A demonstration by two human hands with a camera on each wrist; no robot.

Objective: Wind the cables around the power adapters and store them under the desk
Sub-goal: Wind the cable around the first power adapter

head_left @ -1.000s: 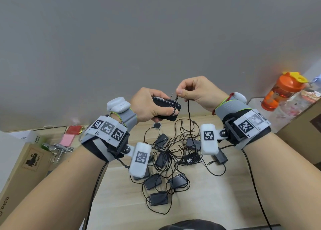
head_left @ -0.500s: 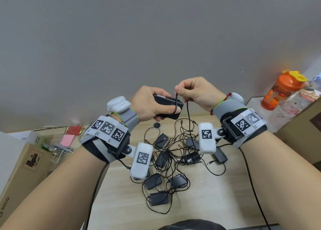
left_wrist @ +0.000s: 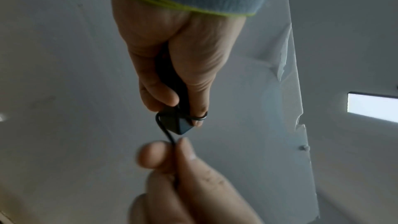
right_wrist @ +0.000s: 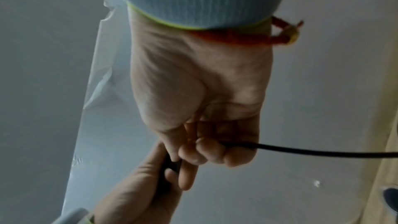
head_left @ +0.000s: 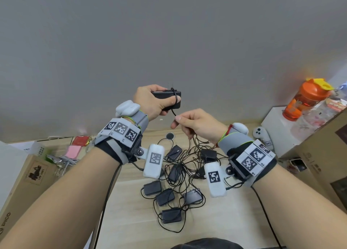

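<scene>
While gripped in left hand: slim black adapter, thin black cable looped round, pinched by right hand.

Grey wristbands edged lime, black-and-white marker tags, red bracelet.

Orange bottle with a yellow lid, upright on a white box at far right. Cardboard boxes at both edges — one at left, one at right. White controller beside the white box. Red packet and pink card on the pale wooden surface — near them, a bundle of grey cord. Plain grey wall behind.
</scene>
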